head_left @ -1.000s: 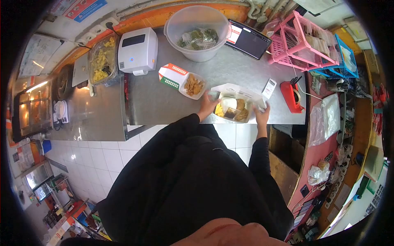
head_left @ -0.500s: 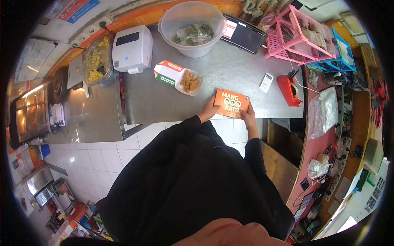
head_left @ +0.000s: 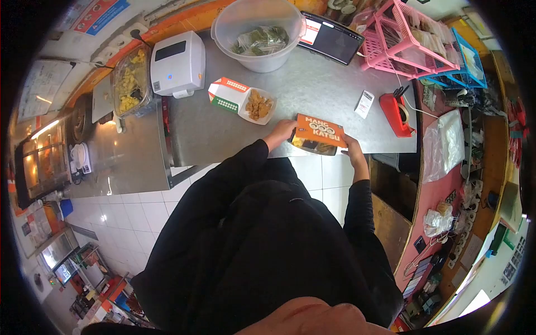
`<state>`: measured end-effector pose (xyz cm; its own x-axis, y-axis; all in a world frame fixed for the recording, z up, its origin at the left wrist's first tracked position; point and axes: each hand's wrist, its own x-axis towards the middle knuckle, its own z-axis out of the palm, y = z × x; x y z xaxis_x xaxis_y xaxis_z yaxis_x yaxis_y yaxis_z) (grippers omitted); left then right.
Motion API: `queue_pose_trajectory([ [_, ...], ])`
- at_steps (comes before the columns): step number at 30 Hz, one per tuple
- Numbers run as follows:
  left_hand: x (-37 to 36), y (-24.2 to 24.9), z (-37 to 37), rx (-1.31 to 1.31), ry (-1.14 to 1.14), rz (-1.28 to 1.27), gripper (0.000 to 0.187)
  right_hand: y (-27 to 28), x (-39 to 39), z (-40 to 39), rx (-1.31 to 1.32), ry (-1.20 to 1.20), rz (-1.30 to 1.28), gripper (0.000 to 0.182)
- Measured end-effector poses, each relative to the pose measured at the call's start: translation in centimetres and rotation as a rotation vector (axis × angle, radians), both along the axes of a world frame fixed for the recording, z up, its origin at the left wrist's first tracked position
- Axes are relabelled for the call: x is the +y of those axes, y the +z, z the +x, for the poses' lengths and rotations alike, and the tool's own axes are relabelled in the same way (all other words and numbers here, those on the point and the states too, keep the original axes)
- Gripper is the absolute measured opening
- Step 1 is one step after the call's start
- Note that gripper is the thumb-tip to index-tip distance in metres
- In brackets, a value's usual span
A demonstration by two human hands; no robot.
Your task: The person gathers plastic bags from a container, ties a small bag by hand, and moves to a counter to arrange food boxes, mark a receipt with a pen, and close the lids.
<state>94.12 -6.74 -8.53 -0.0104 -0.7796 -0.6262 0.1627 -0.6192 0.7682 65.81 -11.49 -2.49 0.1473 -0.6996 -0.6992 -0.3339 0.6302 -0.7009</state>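
Observation:
An orange takeaway box [head_left: 319, 129] printed "MANG KATSU" is at the front edge of the steel counter. Its lid is tilted up on my side, and food [head_left: 314, 146] with yellow and dark pieces shows beneath. My left hand [head_left: 281, 134] grips the box's left side, fingers closed around the edge. On the opposite side my right hand [head_left: 354, 151] holds the right edge. Just beyond, an open red, white and green carton [head_left: 227, 95] contains brown fried pieces [head_left: 259, 106].
Behind are a label printer [head_left: 178, 64], a translucent tub [head_left: 254, 58] with bagged greens and a tablet [head_left: 329, 37]. To the right lie a paper slip [head_left: 364, 104], a red tape dispenser [head_left: 396, 115] and a pink basket [head_left: 402, 47]. A container of yellow food [head_left: 131, 84] stands left.
The box's lid has tilted up, uncovering the food inside. My hands have shifted to its sides, the right hand slightly rightward. The view has moved a little.

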Motion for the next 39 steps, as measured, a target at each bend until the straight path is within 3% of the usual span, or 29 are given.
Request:
queue_pose_trajectory([
  [2,0.1,-2.3,-0.8,-0.232,-0.065,-0.191,0.045,-0.8,0.1,0.3,0.009,0.065,-0.021,0.046],
  [4,-0.5,-0.2,-1.1,-0.352,-0.163,-0.193,0.044,-2.6,-0.2,0.5,0.158,0.287,-0.102,0.048],
  [5,-0.7,0.6,-1.3,-0.474,-0.255,-0.196,0.044,-4.2,0.1,0.9,0.159,0.284,-0.099,0.048],
  [7,0.2,0.6,-2.2,-0.627,-0.272,-0.220,0.045,-7.4,1.8,3.0,0.710,0.187,-0.538,0.049],
  [8,0.7,0.5,-2.6,-0.780,-0.285,-0.248,0.050,-4.8,3.1,4.3,0.652,0.120,-0.485,0.055],
  [11,0.5,0.2,-2.9,-0.967,-0.283,-0.380,0.059,-4.9,2.5,3.9,0.623,0.159,-0.591,0.055],
  [12,0.8,0.6,-2.7,-0.958,-0.296,-0.378,0.059,-4.5,2.4,3.9,0.671,0.190,-0.602,0.059],
  [13,0.2,1.0,-1.9,-1.013,-0.376,-0.630,0.066,-3.8,2.1,3.5,0.678,0.184,-0.598,0.059],
  [14,-0.7,1.9,-1.1,-1.059,-0.449,-0.887,0.074,-2.7,1.3,3.1,0.700,0.372,-0.800,0.071],
  [15,-1.3,2.9,-0.6,-1.055,-0.452,-0.890,0.074,-1.4,0.7,3.0,0.713,0.566,-0.996,0.084],
  [16,-1.5,4.2,-0.1,-1.041,-0.723,-0.946,0.084,0.7,0.3,3.5,0.715,0.567,-0.986,0.084],
  [17,-1.4,5.1,0.1,-1.008,-0.999,-0.991,0.095,3.2,0.3,4.3,0.699,0.840,-0.892,0.097],
  [18,-1.9,5.5,0.3,-0.850,-1.030,-0.952,0.105,4.2,0.5,4.8,0.671,1.106,-0.787,0.111],
  [21,-2.3,5.9,-0.1,-0.804,-1.158,-0.900,0.098,2.0,0.1,4.6,0.587,1.087,-0.797,0.126],
  [22,-1.7,6.2,-0.9,-0.993,-1.187,-0.935,0.082,1.0,-0.1,4.5,0.520,1.035,-0.854,0.119],
  [25,-0.8,5.1,-0.8,-0.967,-1.112,-1.020,0.076,0.2,0.3,4.3,0.523,1.033,-0.988,0.111],
  [26,-0.5,5.8,-0.9,-0.921,-1.127,-0.957,0.069,0.6,0.4,4.2,0.515,1.046,-0.986,0.099],
  [29,-0.1,5.4,-0.8,-0.883,-1.132,-0.940,0.066,1.5,0.5,4.1,0.498,1.091,-0.984,0.092],
  [30,-0.1,6.0,-0.7,-0.802,-1.158,-0.801,0.065,1.6,0.5,4.0,0.451,1.083,-0.932,0.083],
  [33,0.2,5.2,-0.4,-0.808,-1.160,-0.839,0.062,1.7,0.6,3.8,0.456,1.137,-0.939,0.077],
  [35,0.6,4.7,-0.7,-0.945,-1.113,-0.907,0.057,1.7,0.7,3.7,0.414,1.130,-0.902,0.066],
  [39,1.2,5.1,-1.0,-0.941,-1.007,-0.963,0.053,0.5,0.6,3.3,0.481,1.187,-0.880,0.064],
])
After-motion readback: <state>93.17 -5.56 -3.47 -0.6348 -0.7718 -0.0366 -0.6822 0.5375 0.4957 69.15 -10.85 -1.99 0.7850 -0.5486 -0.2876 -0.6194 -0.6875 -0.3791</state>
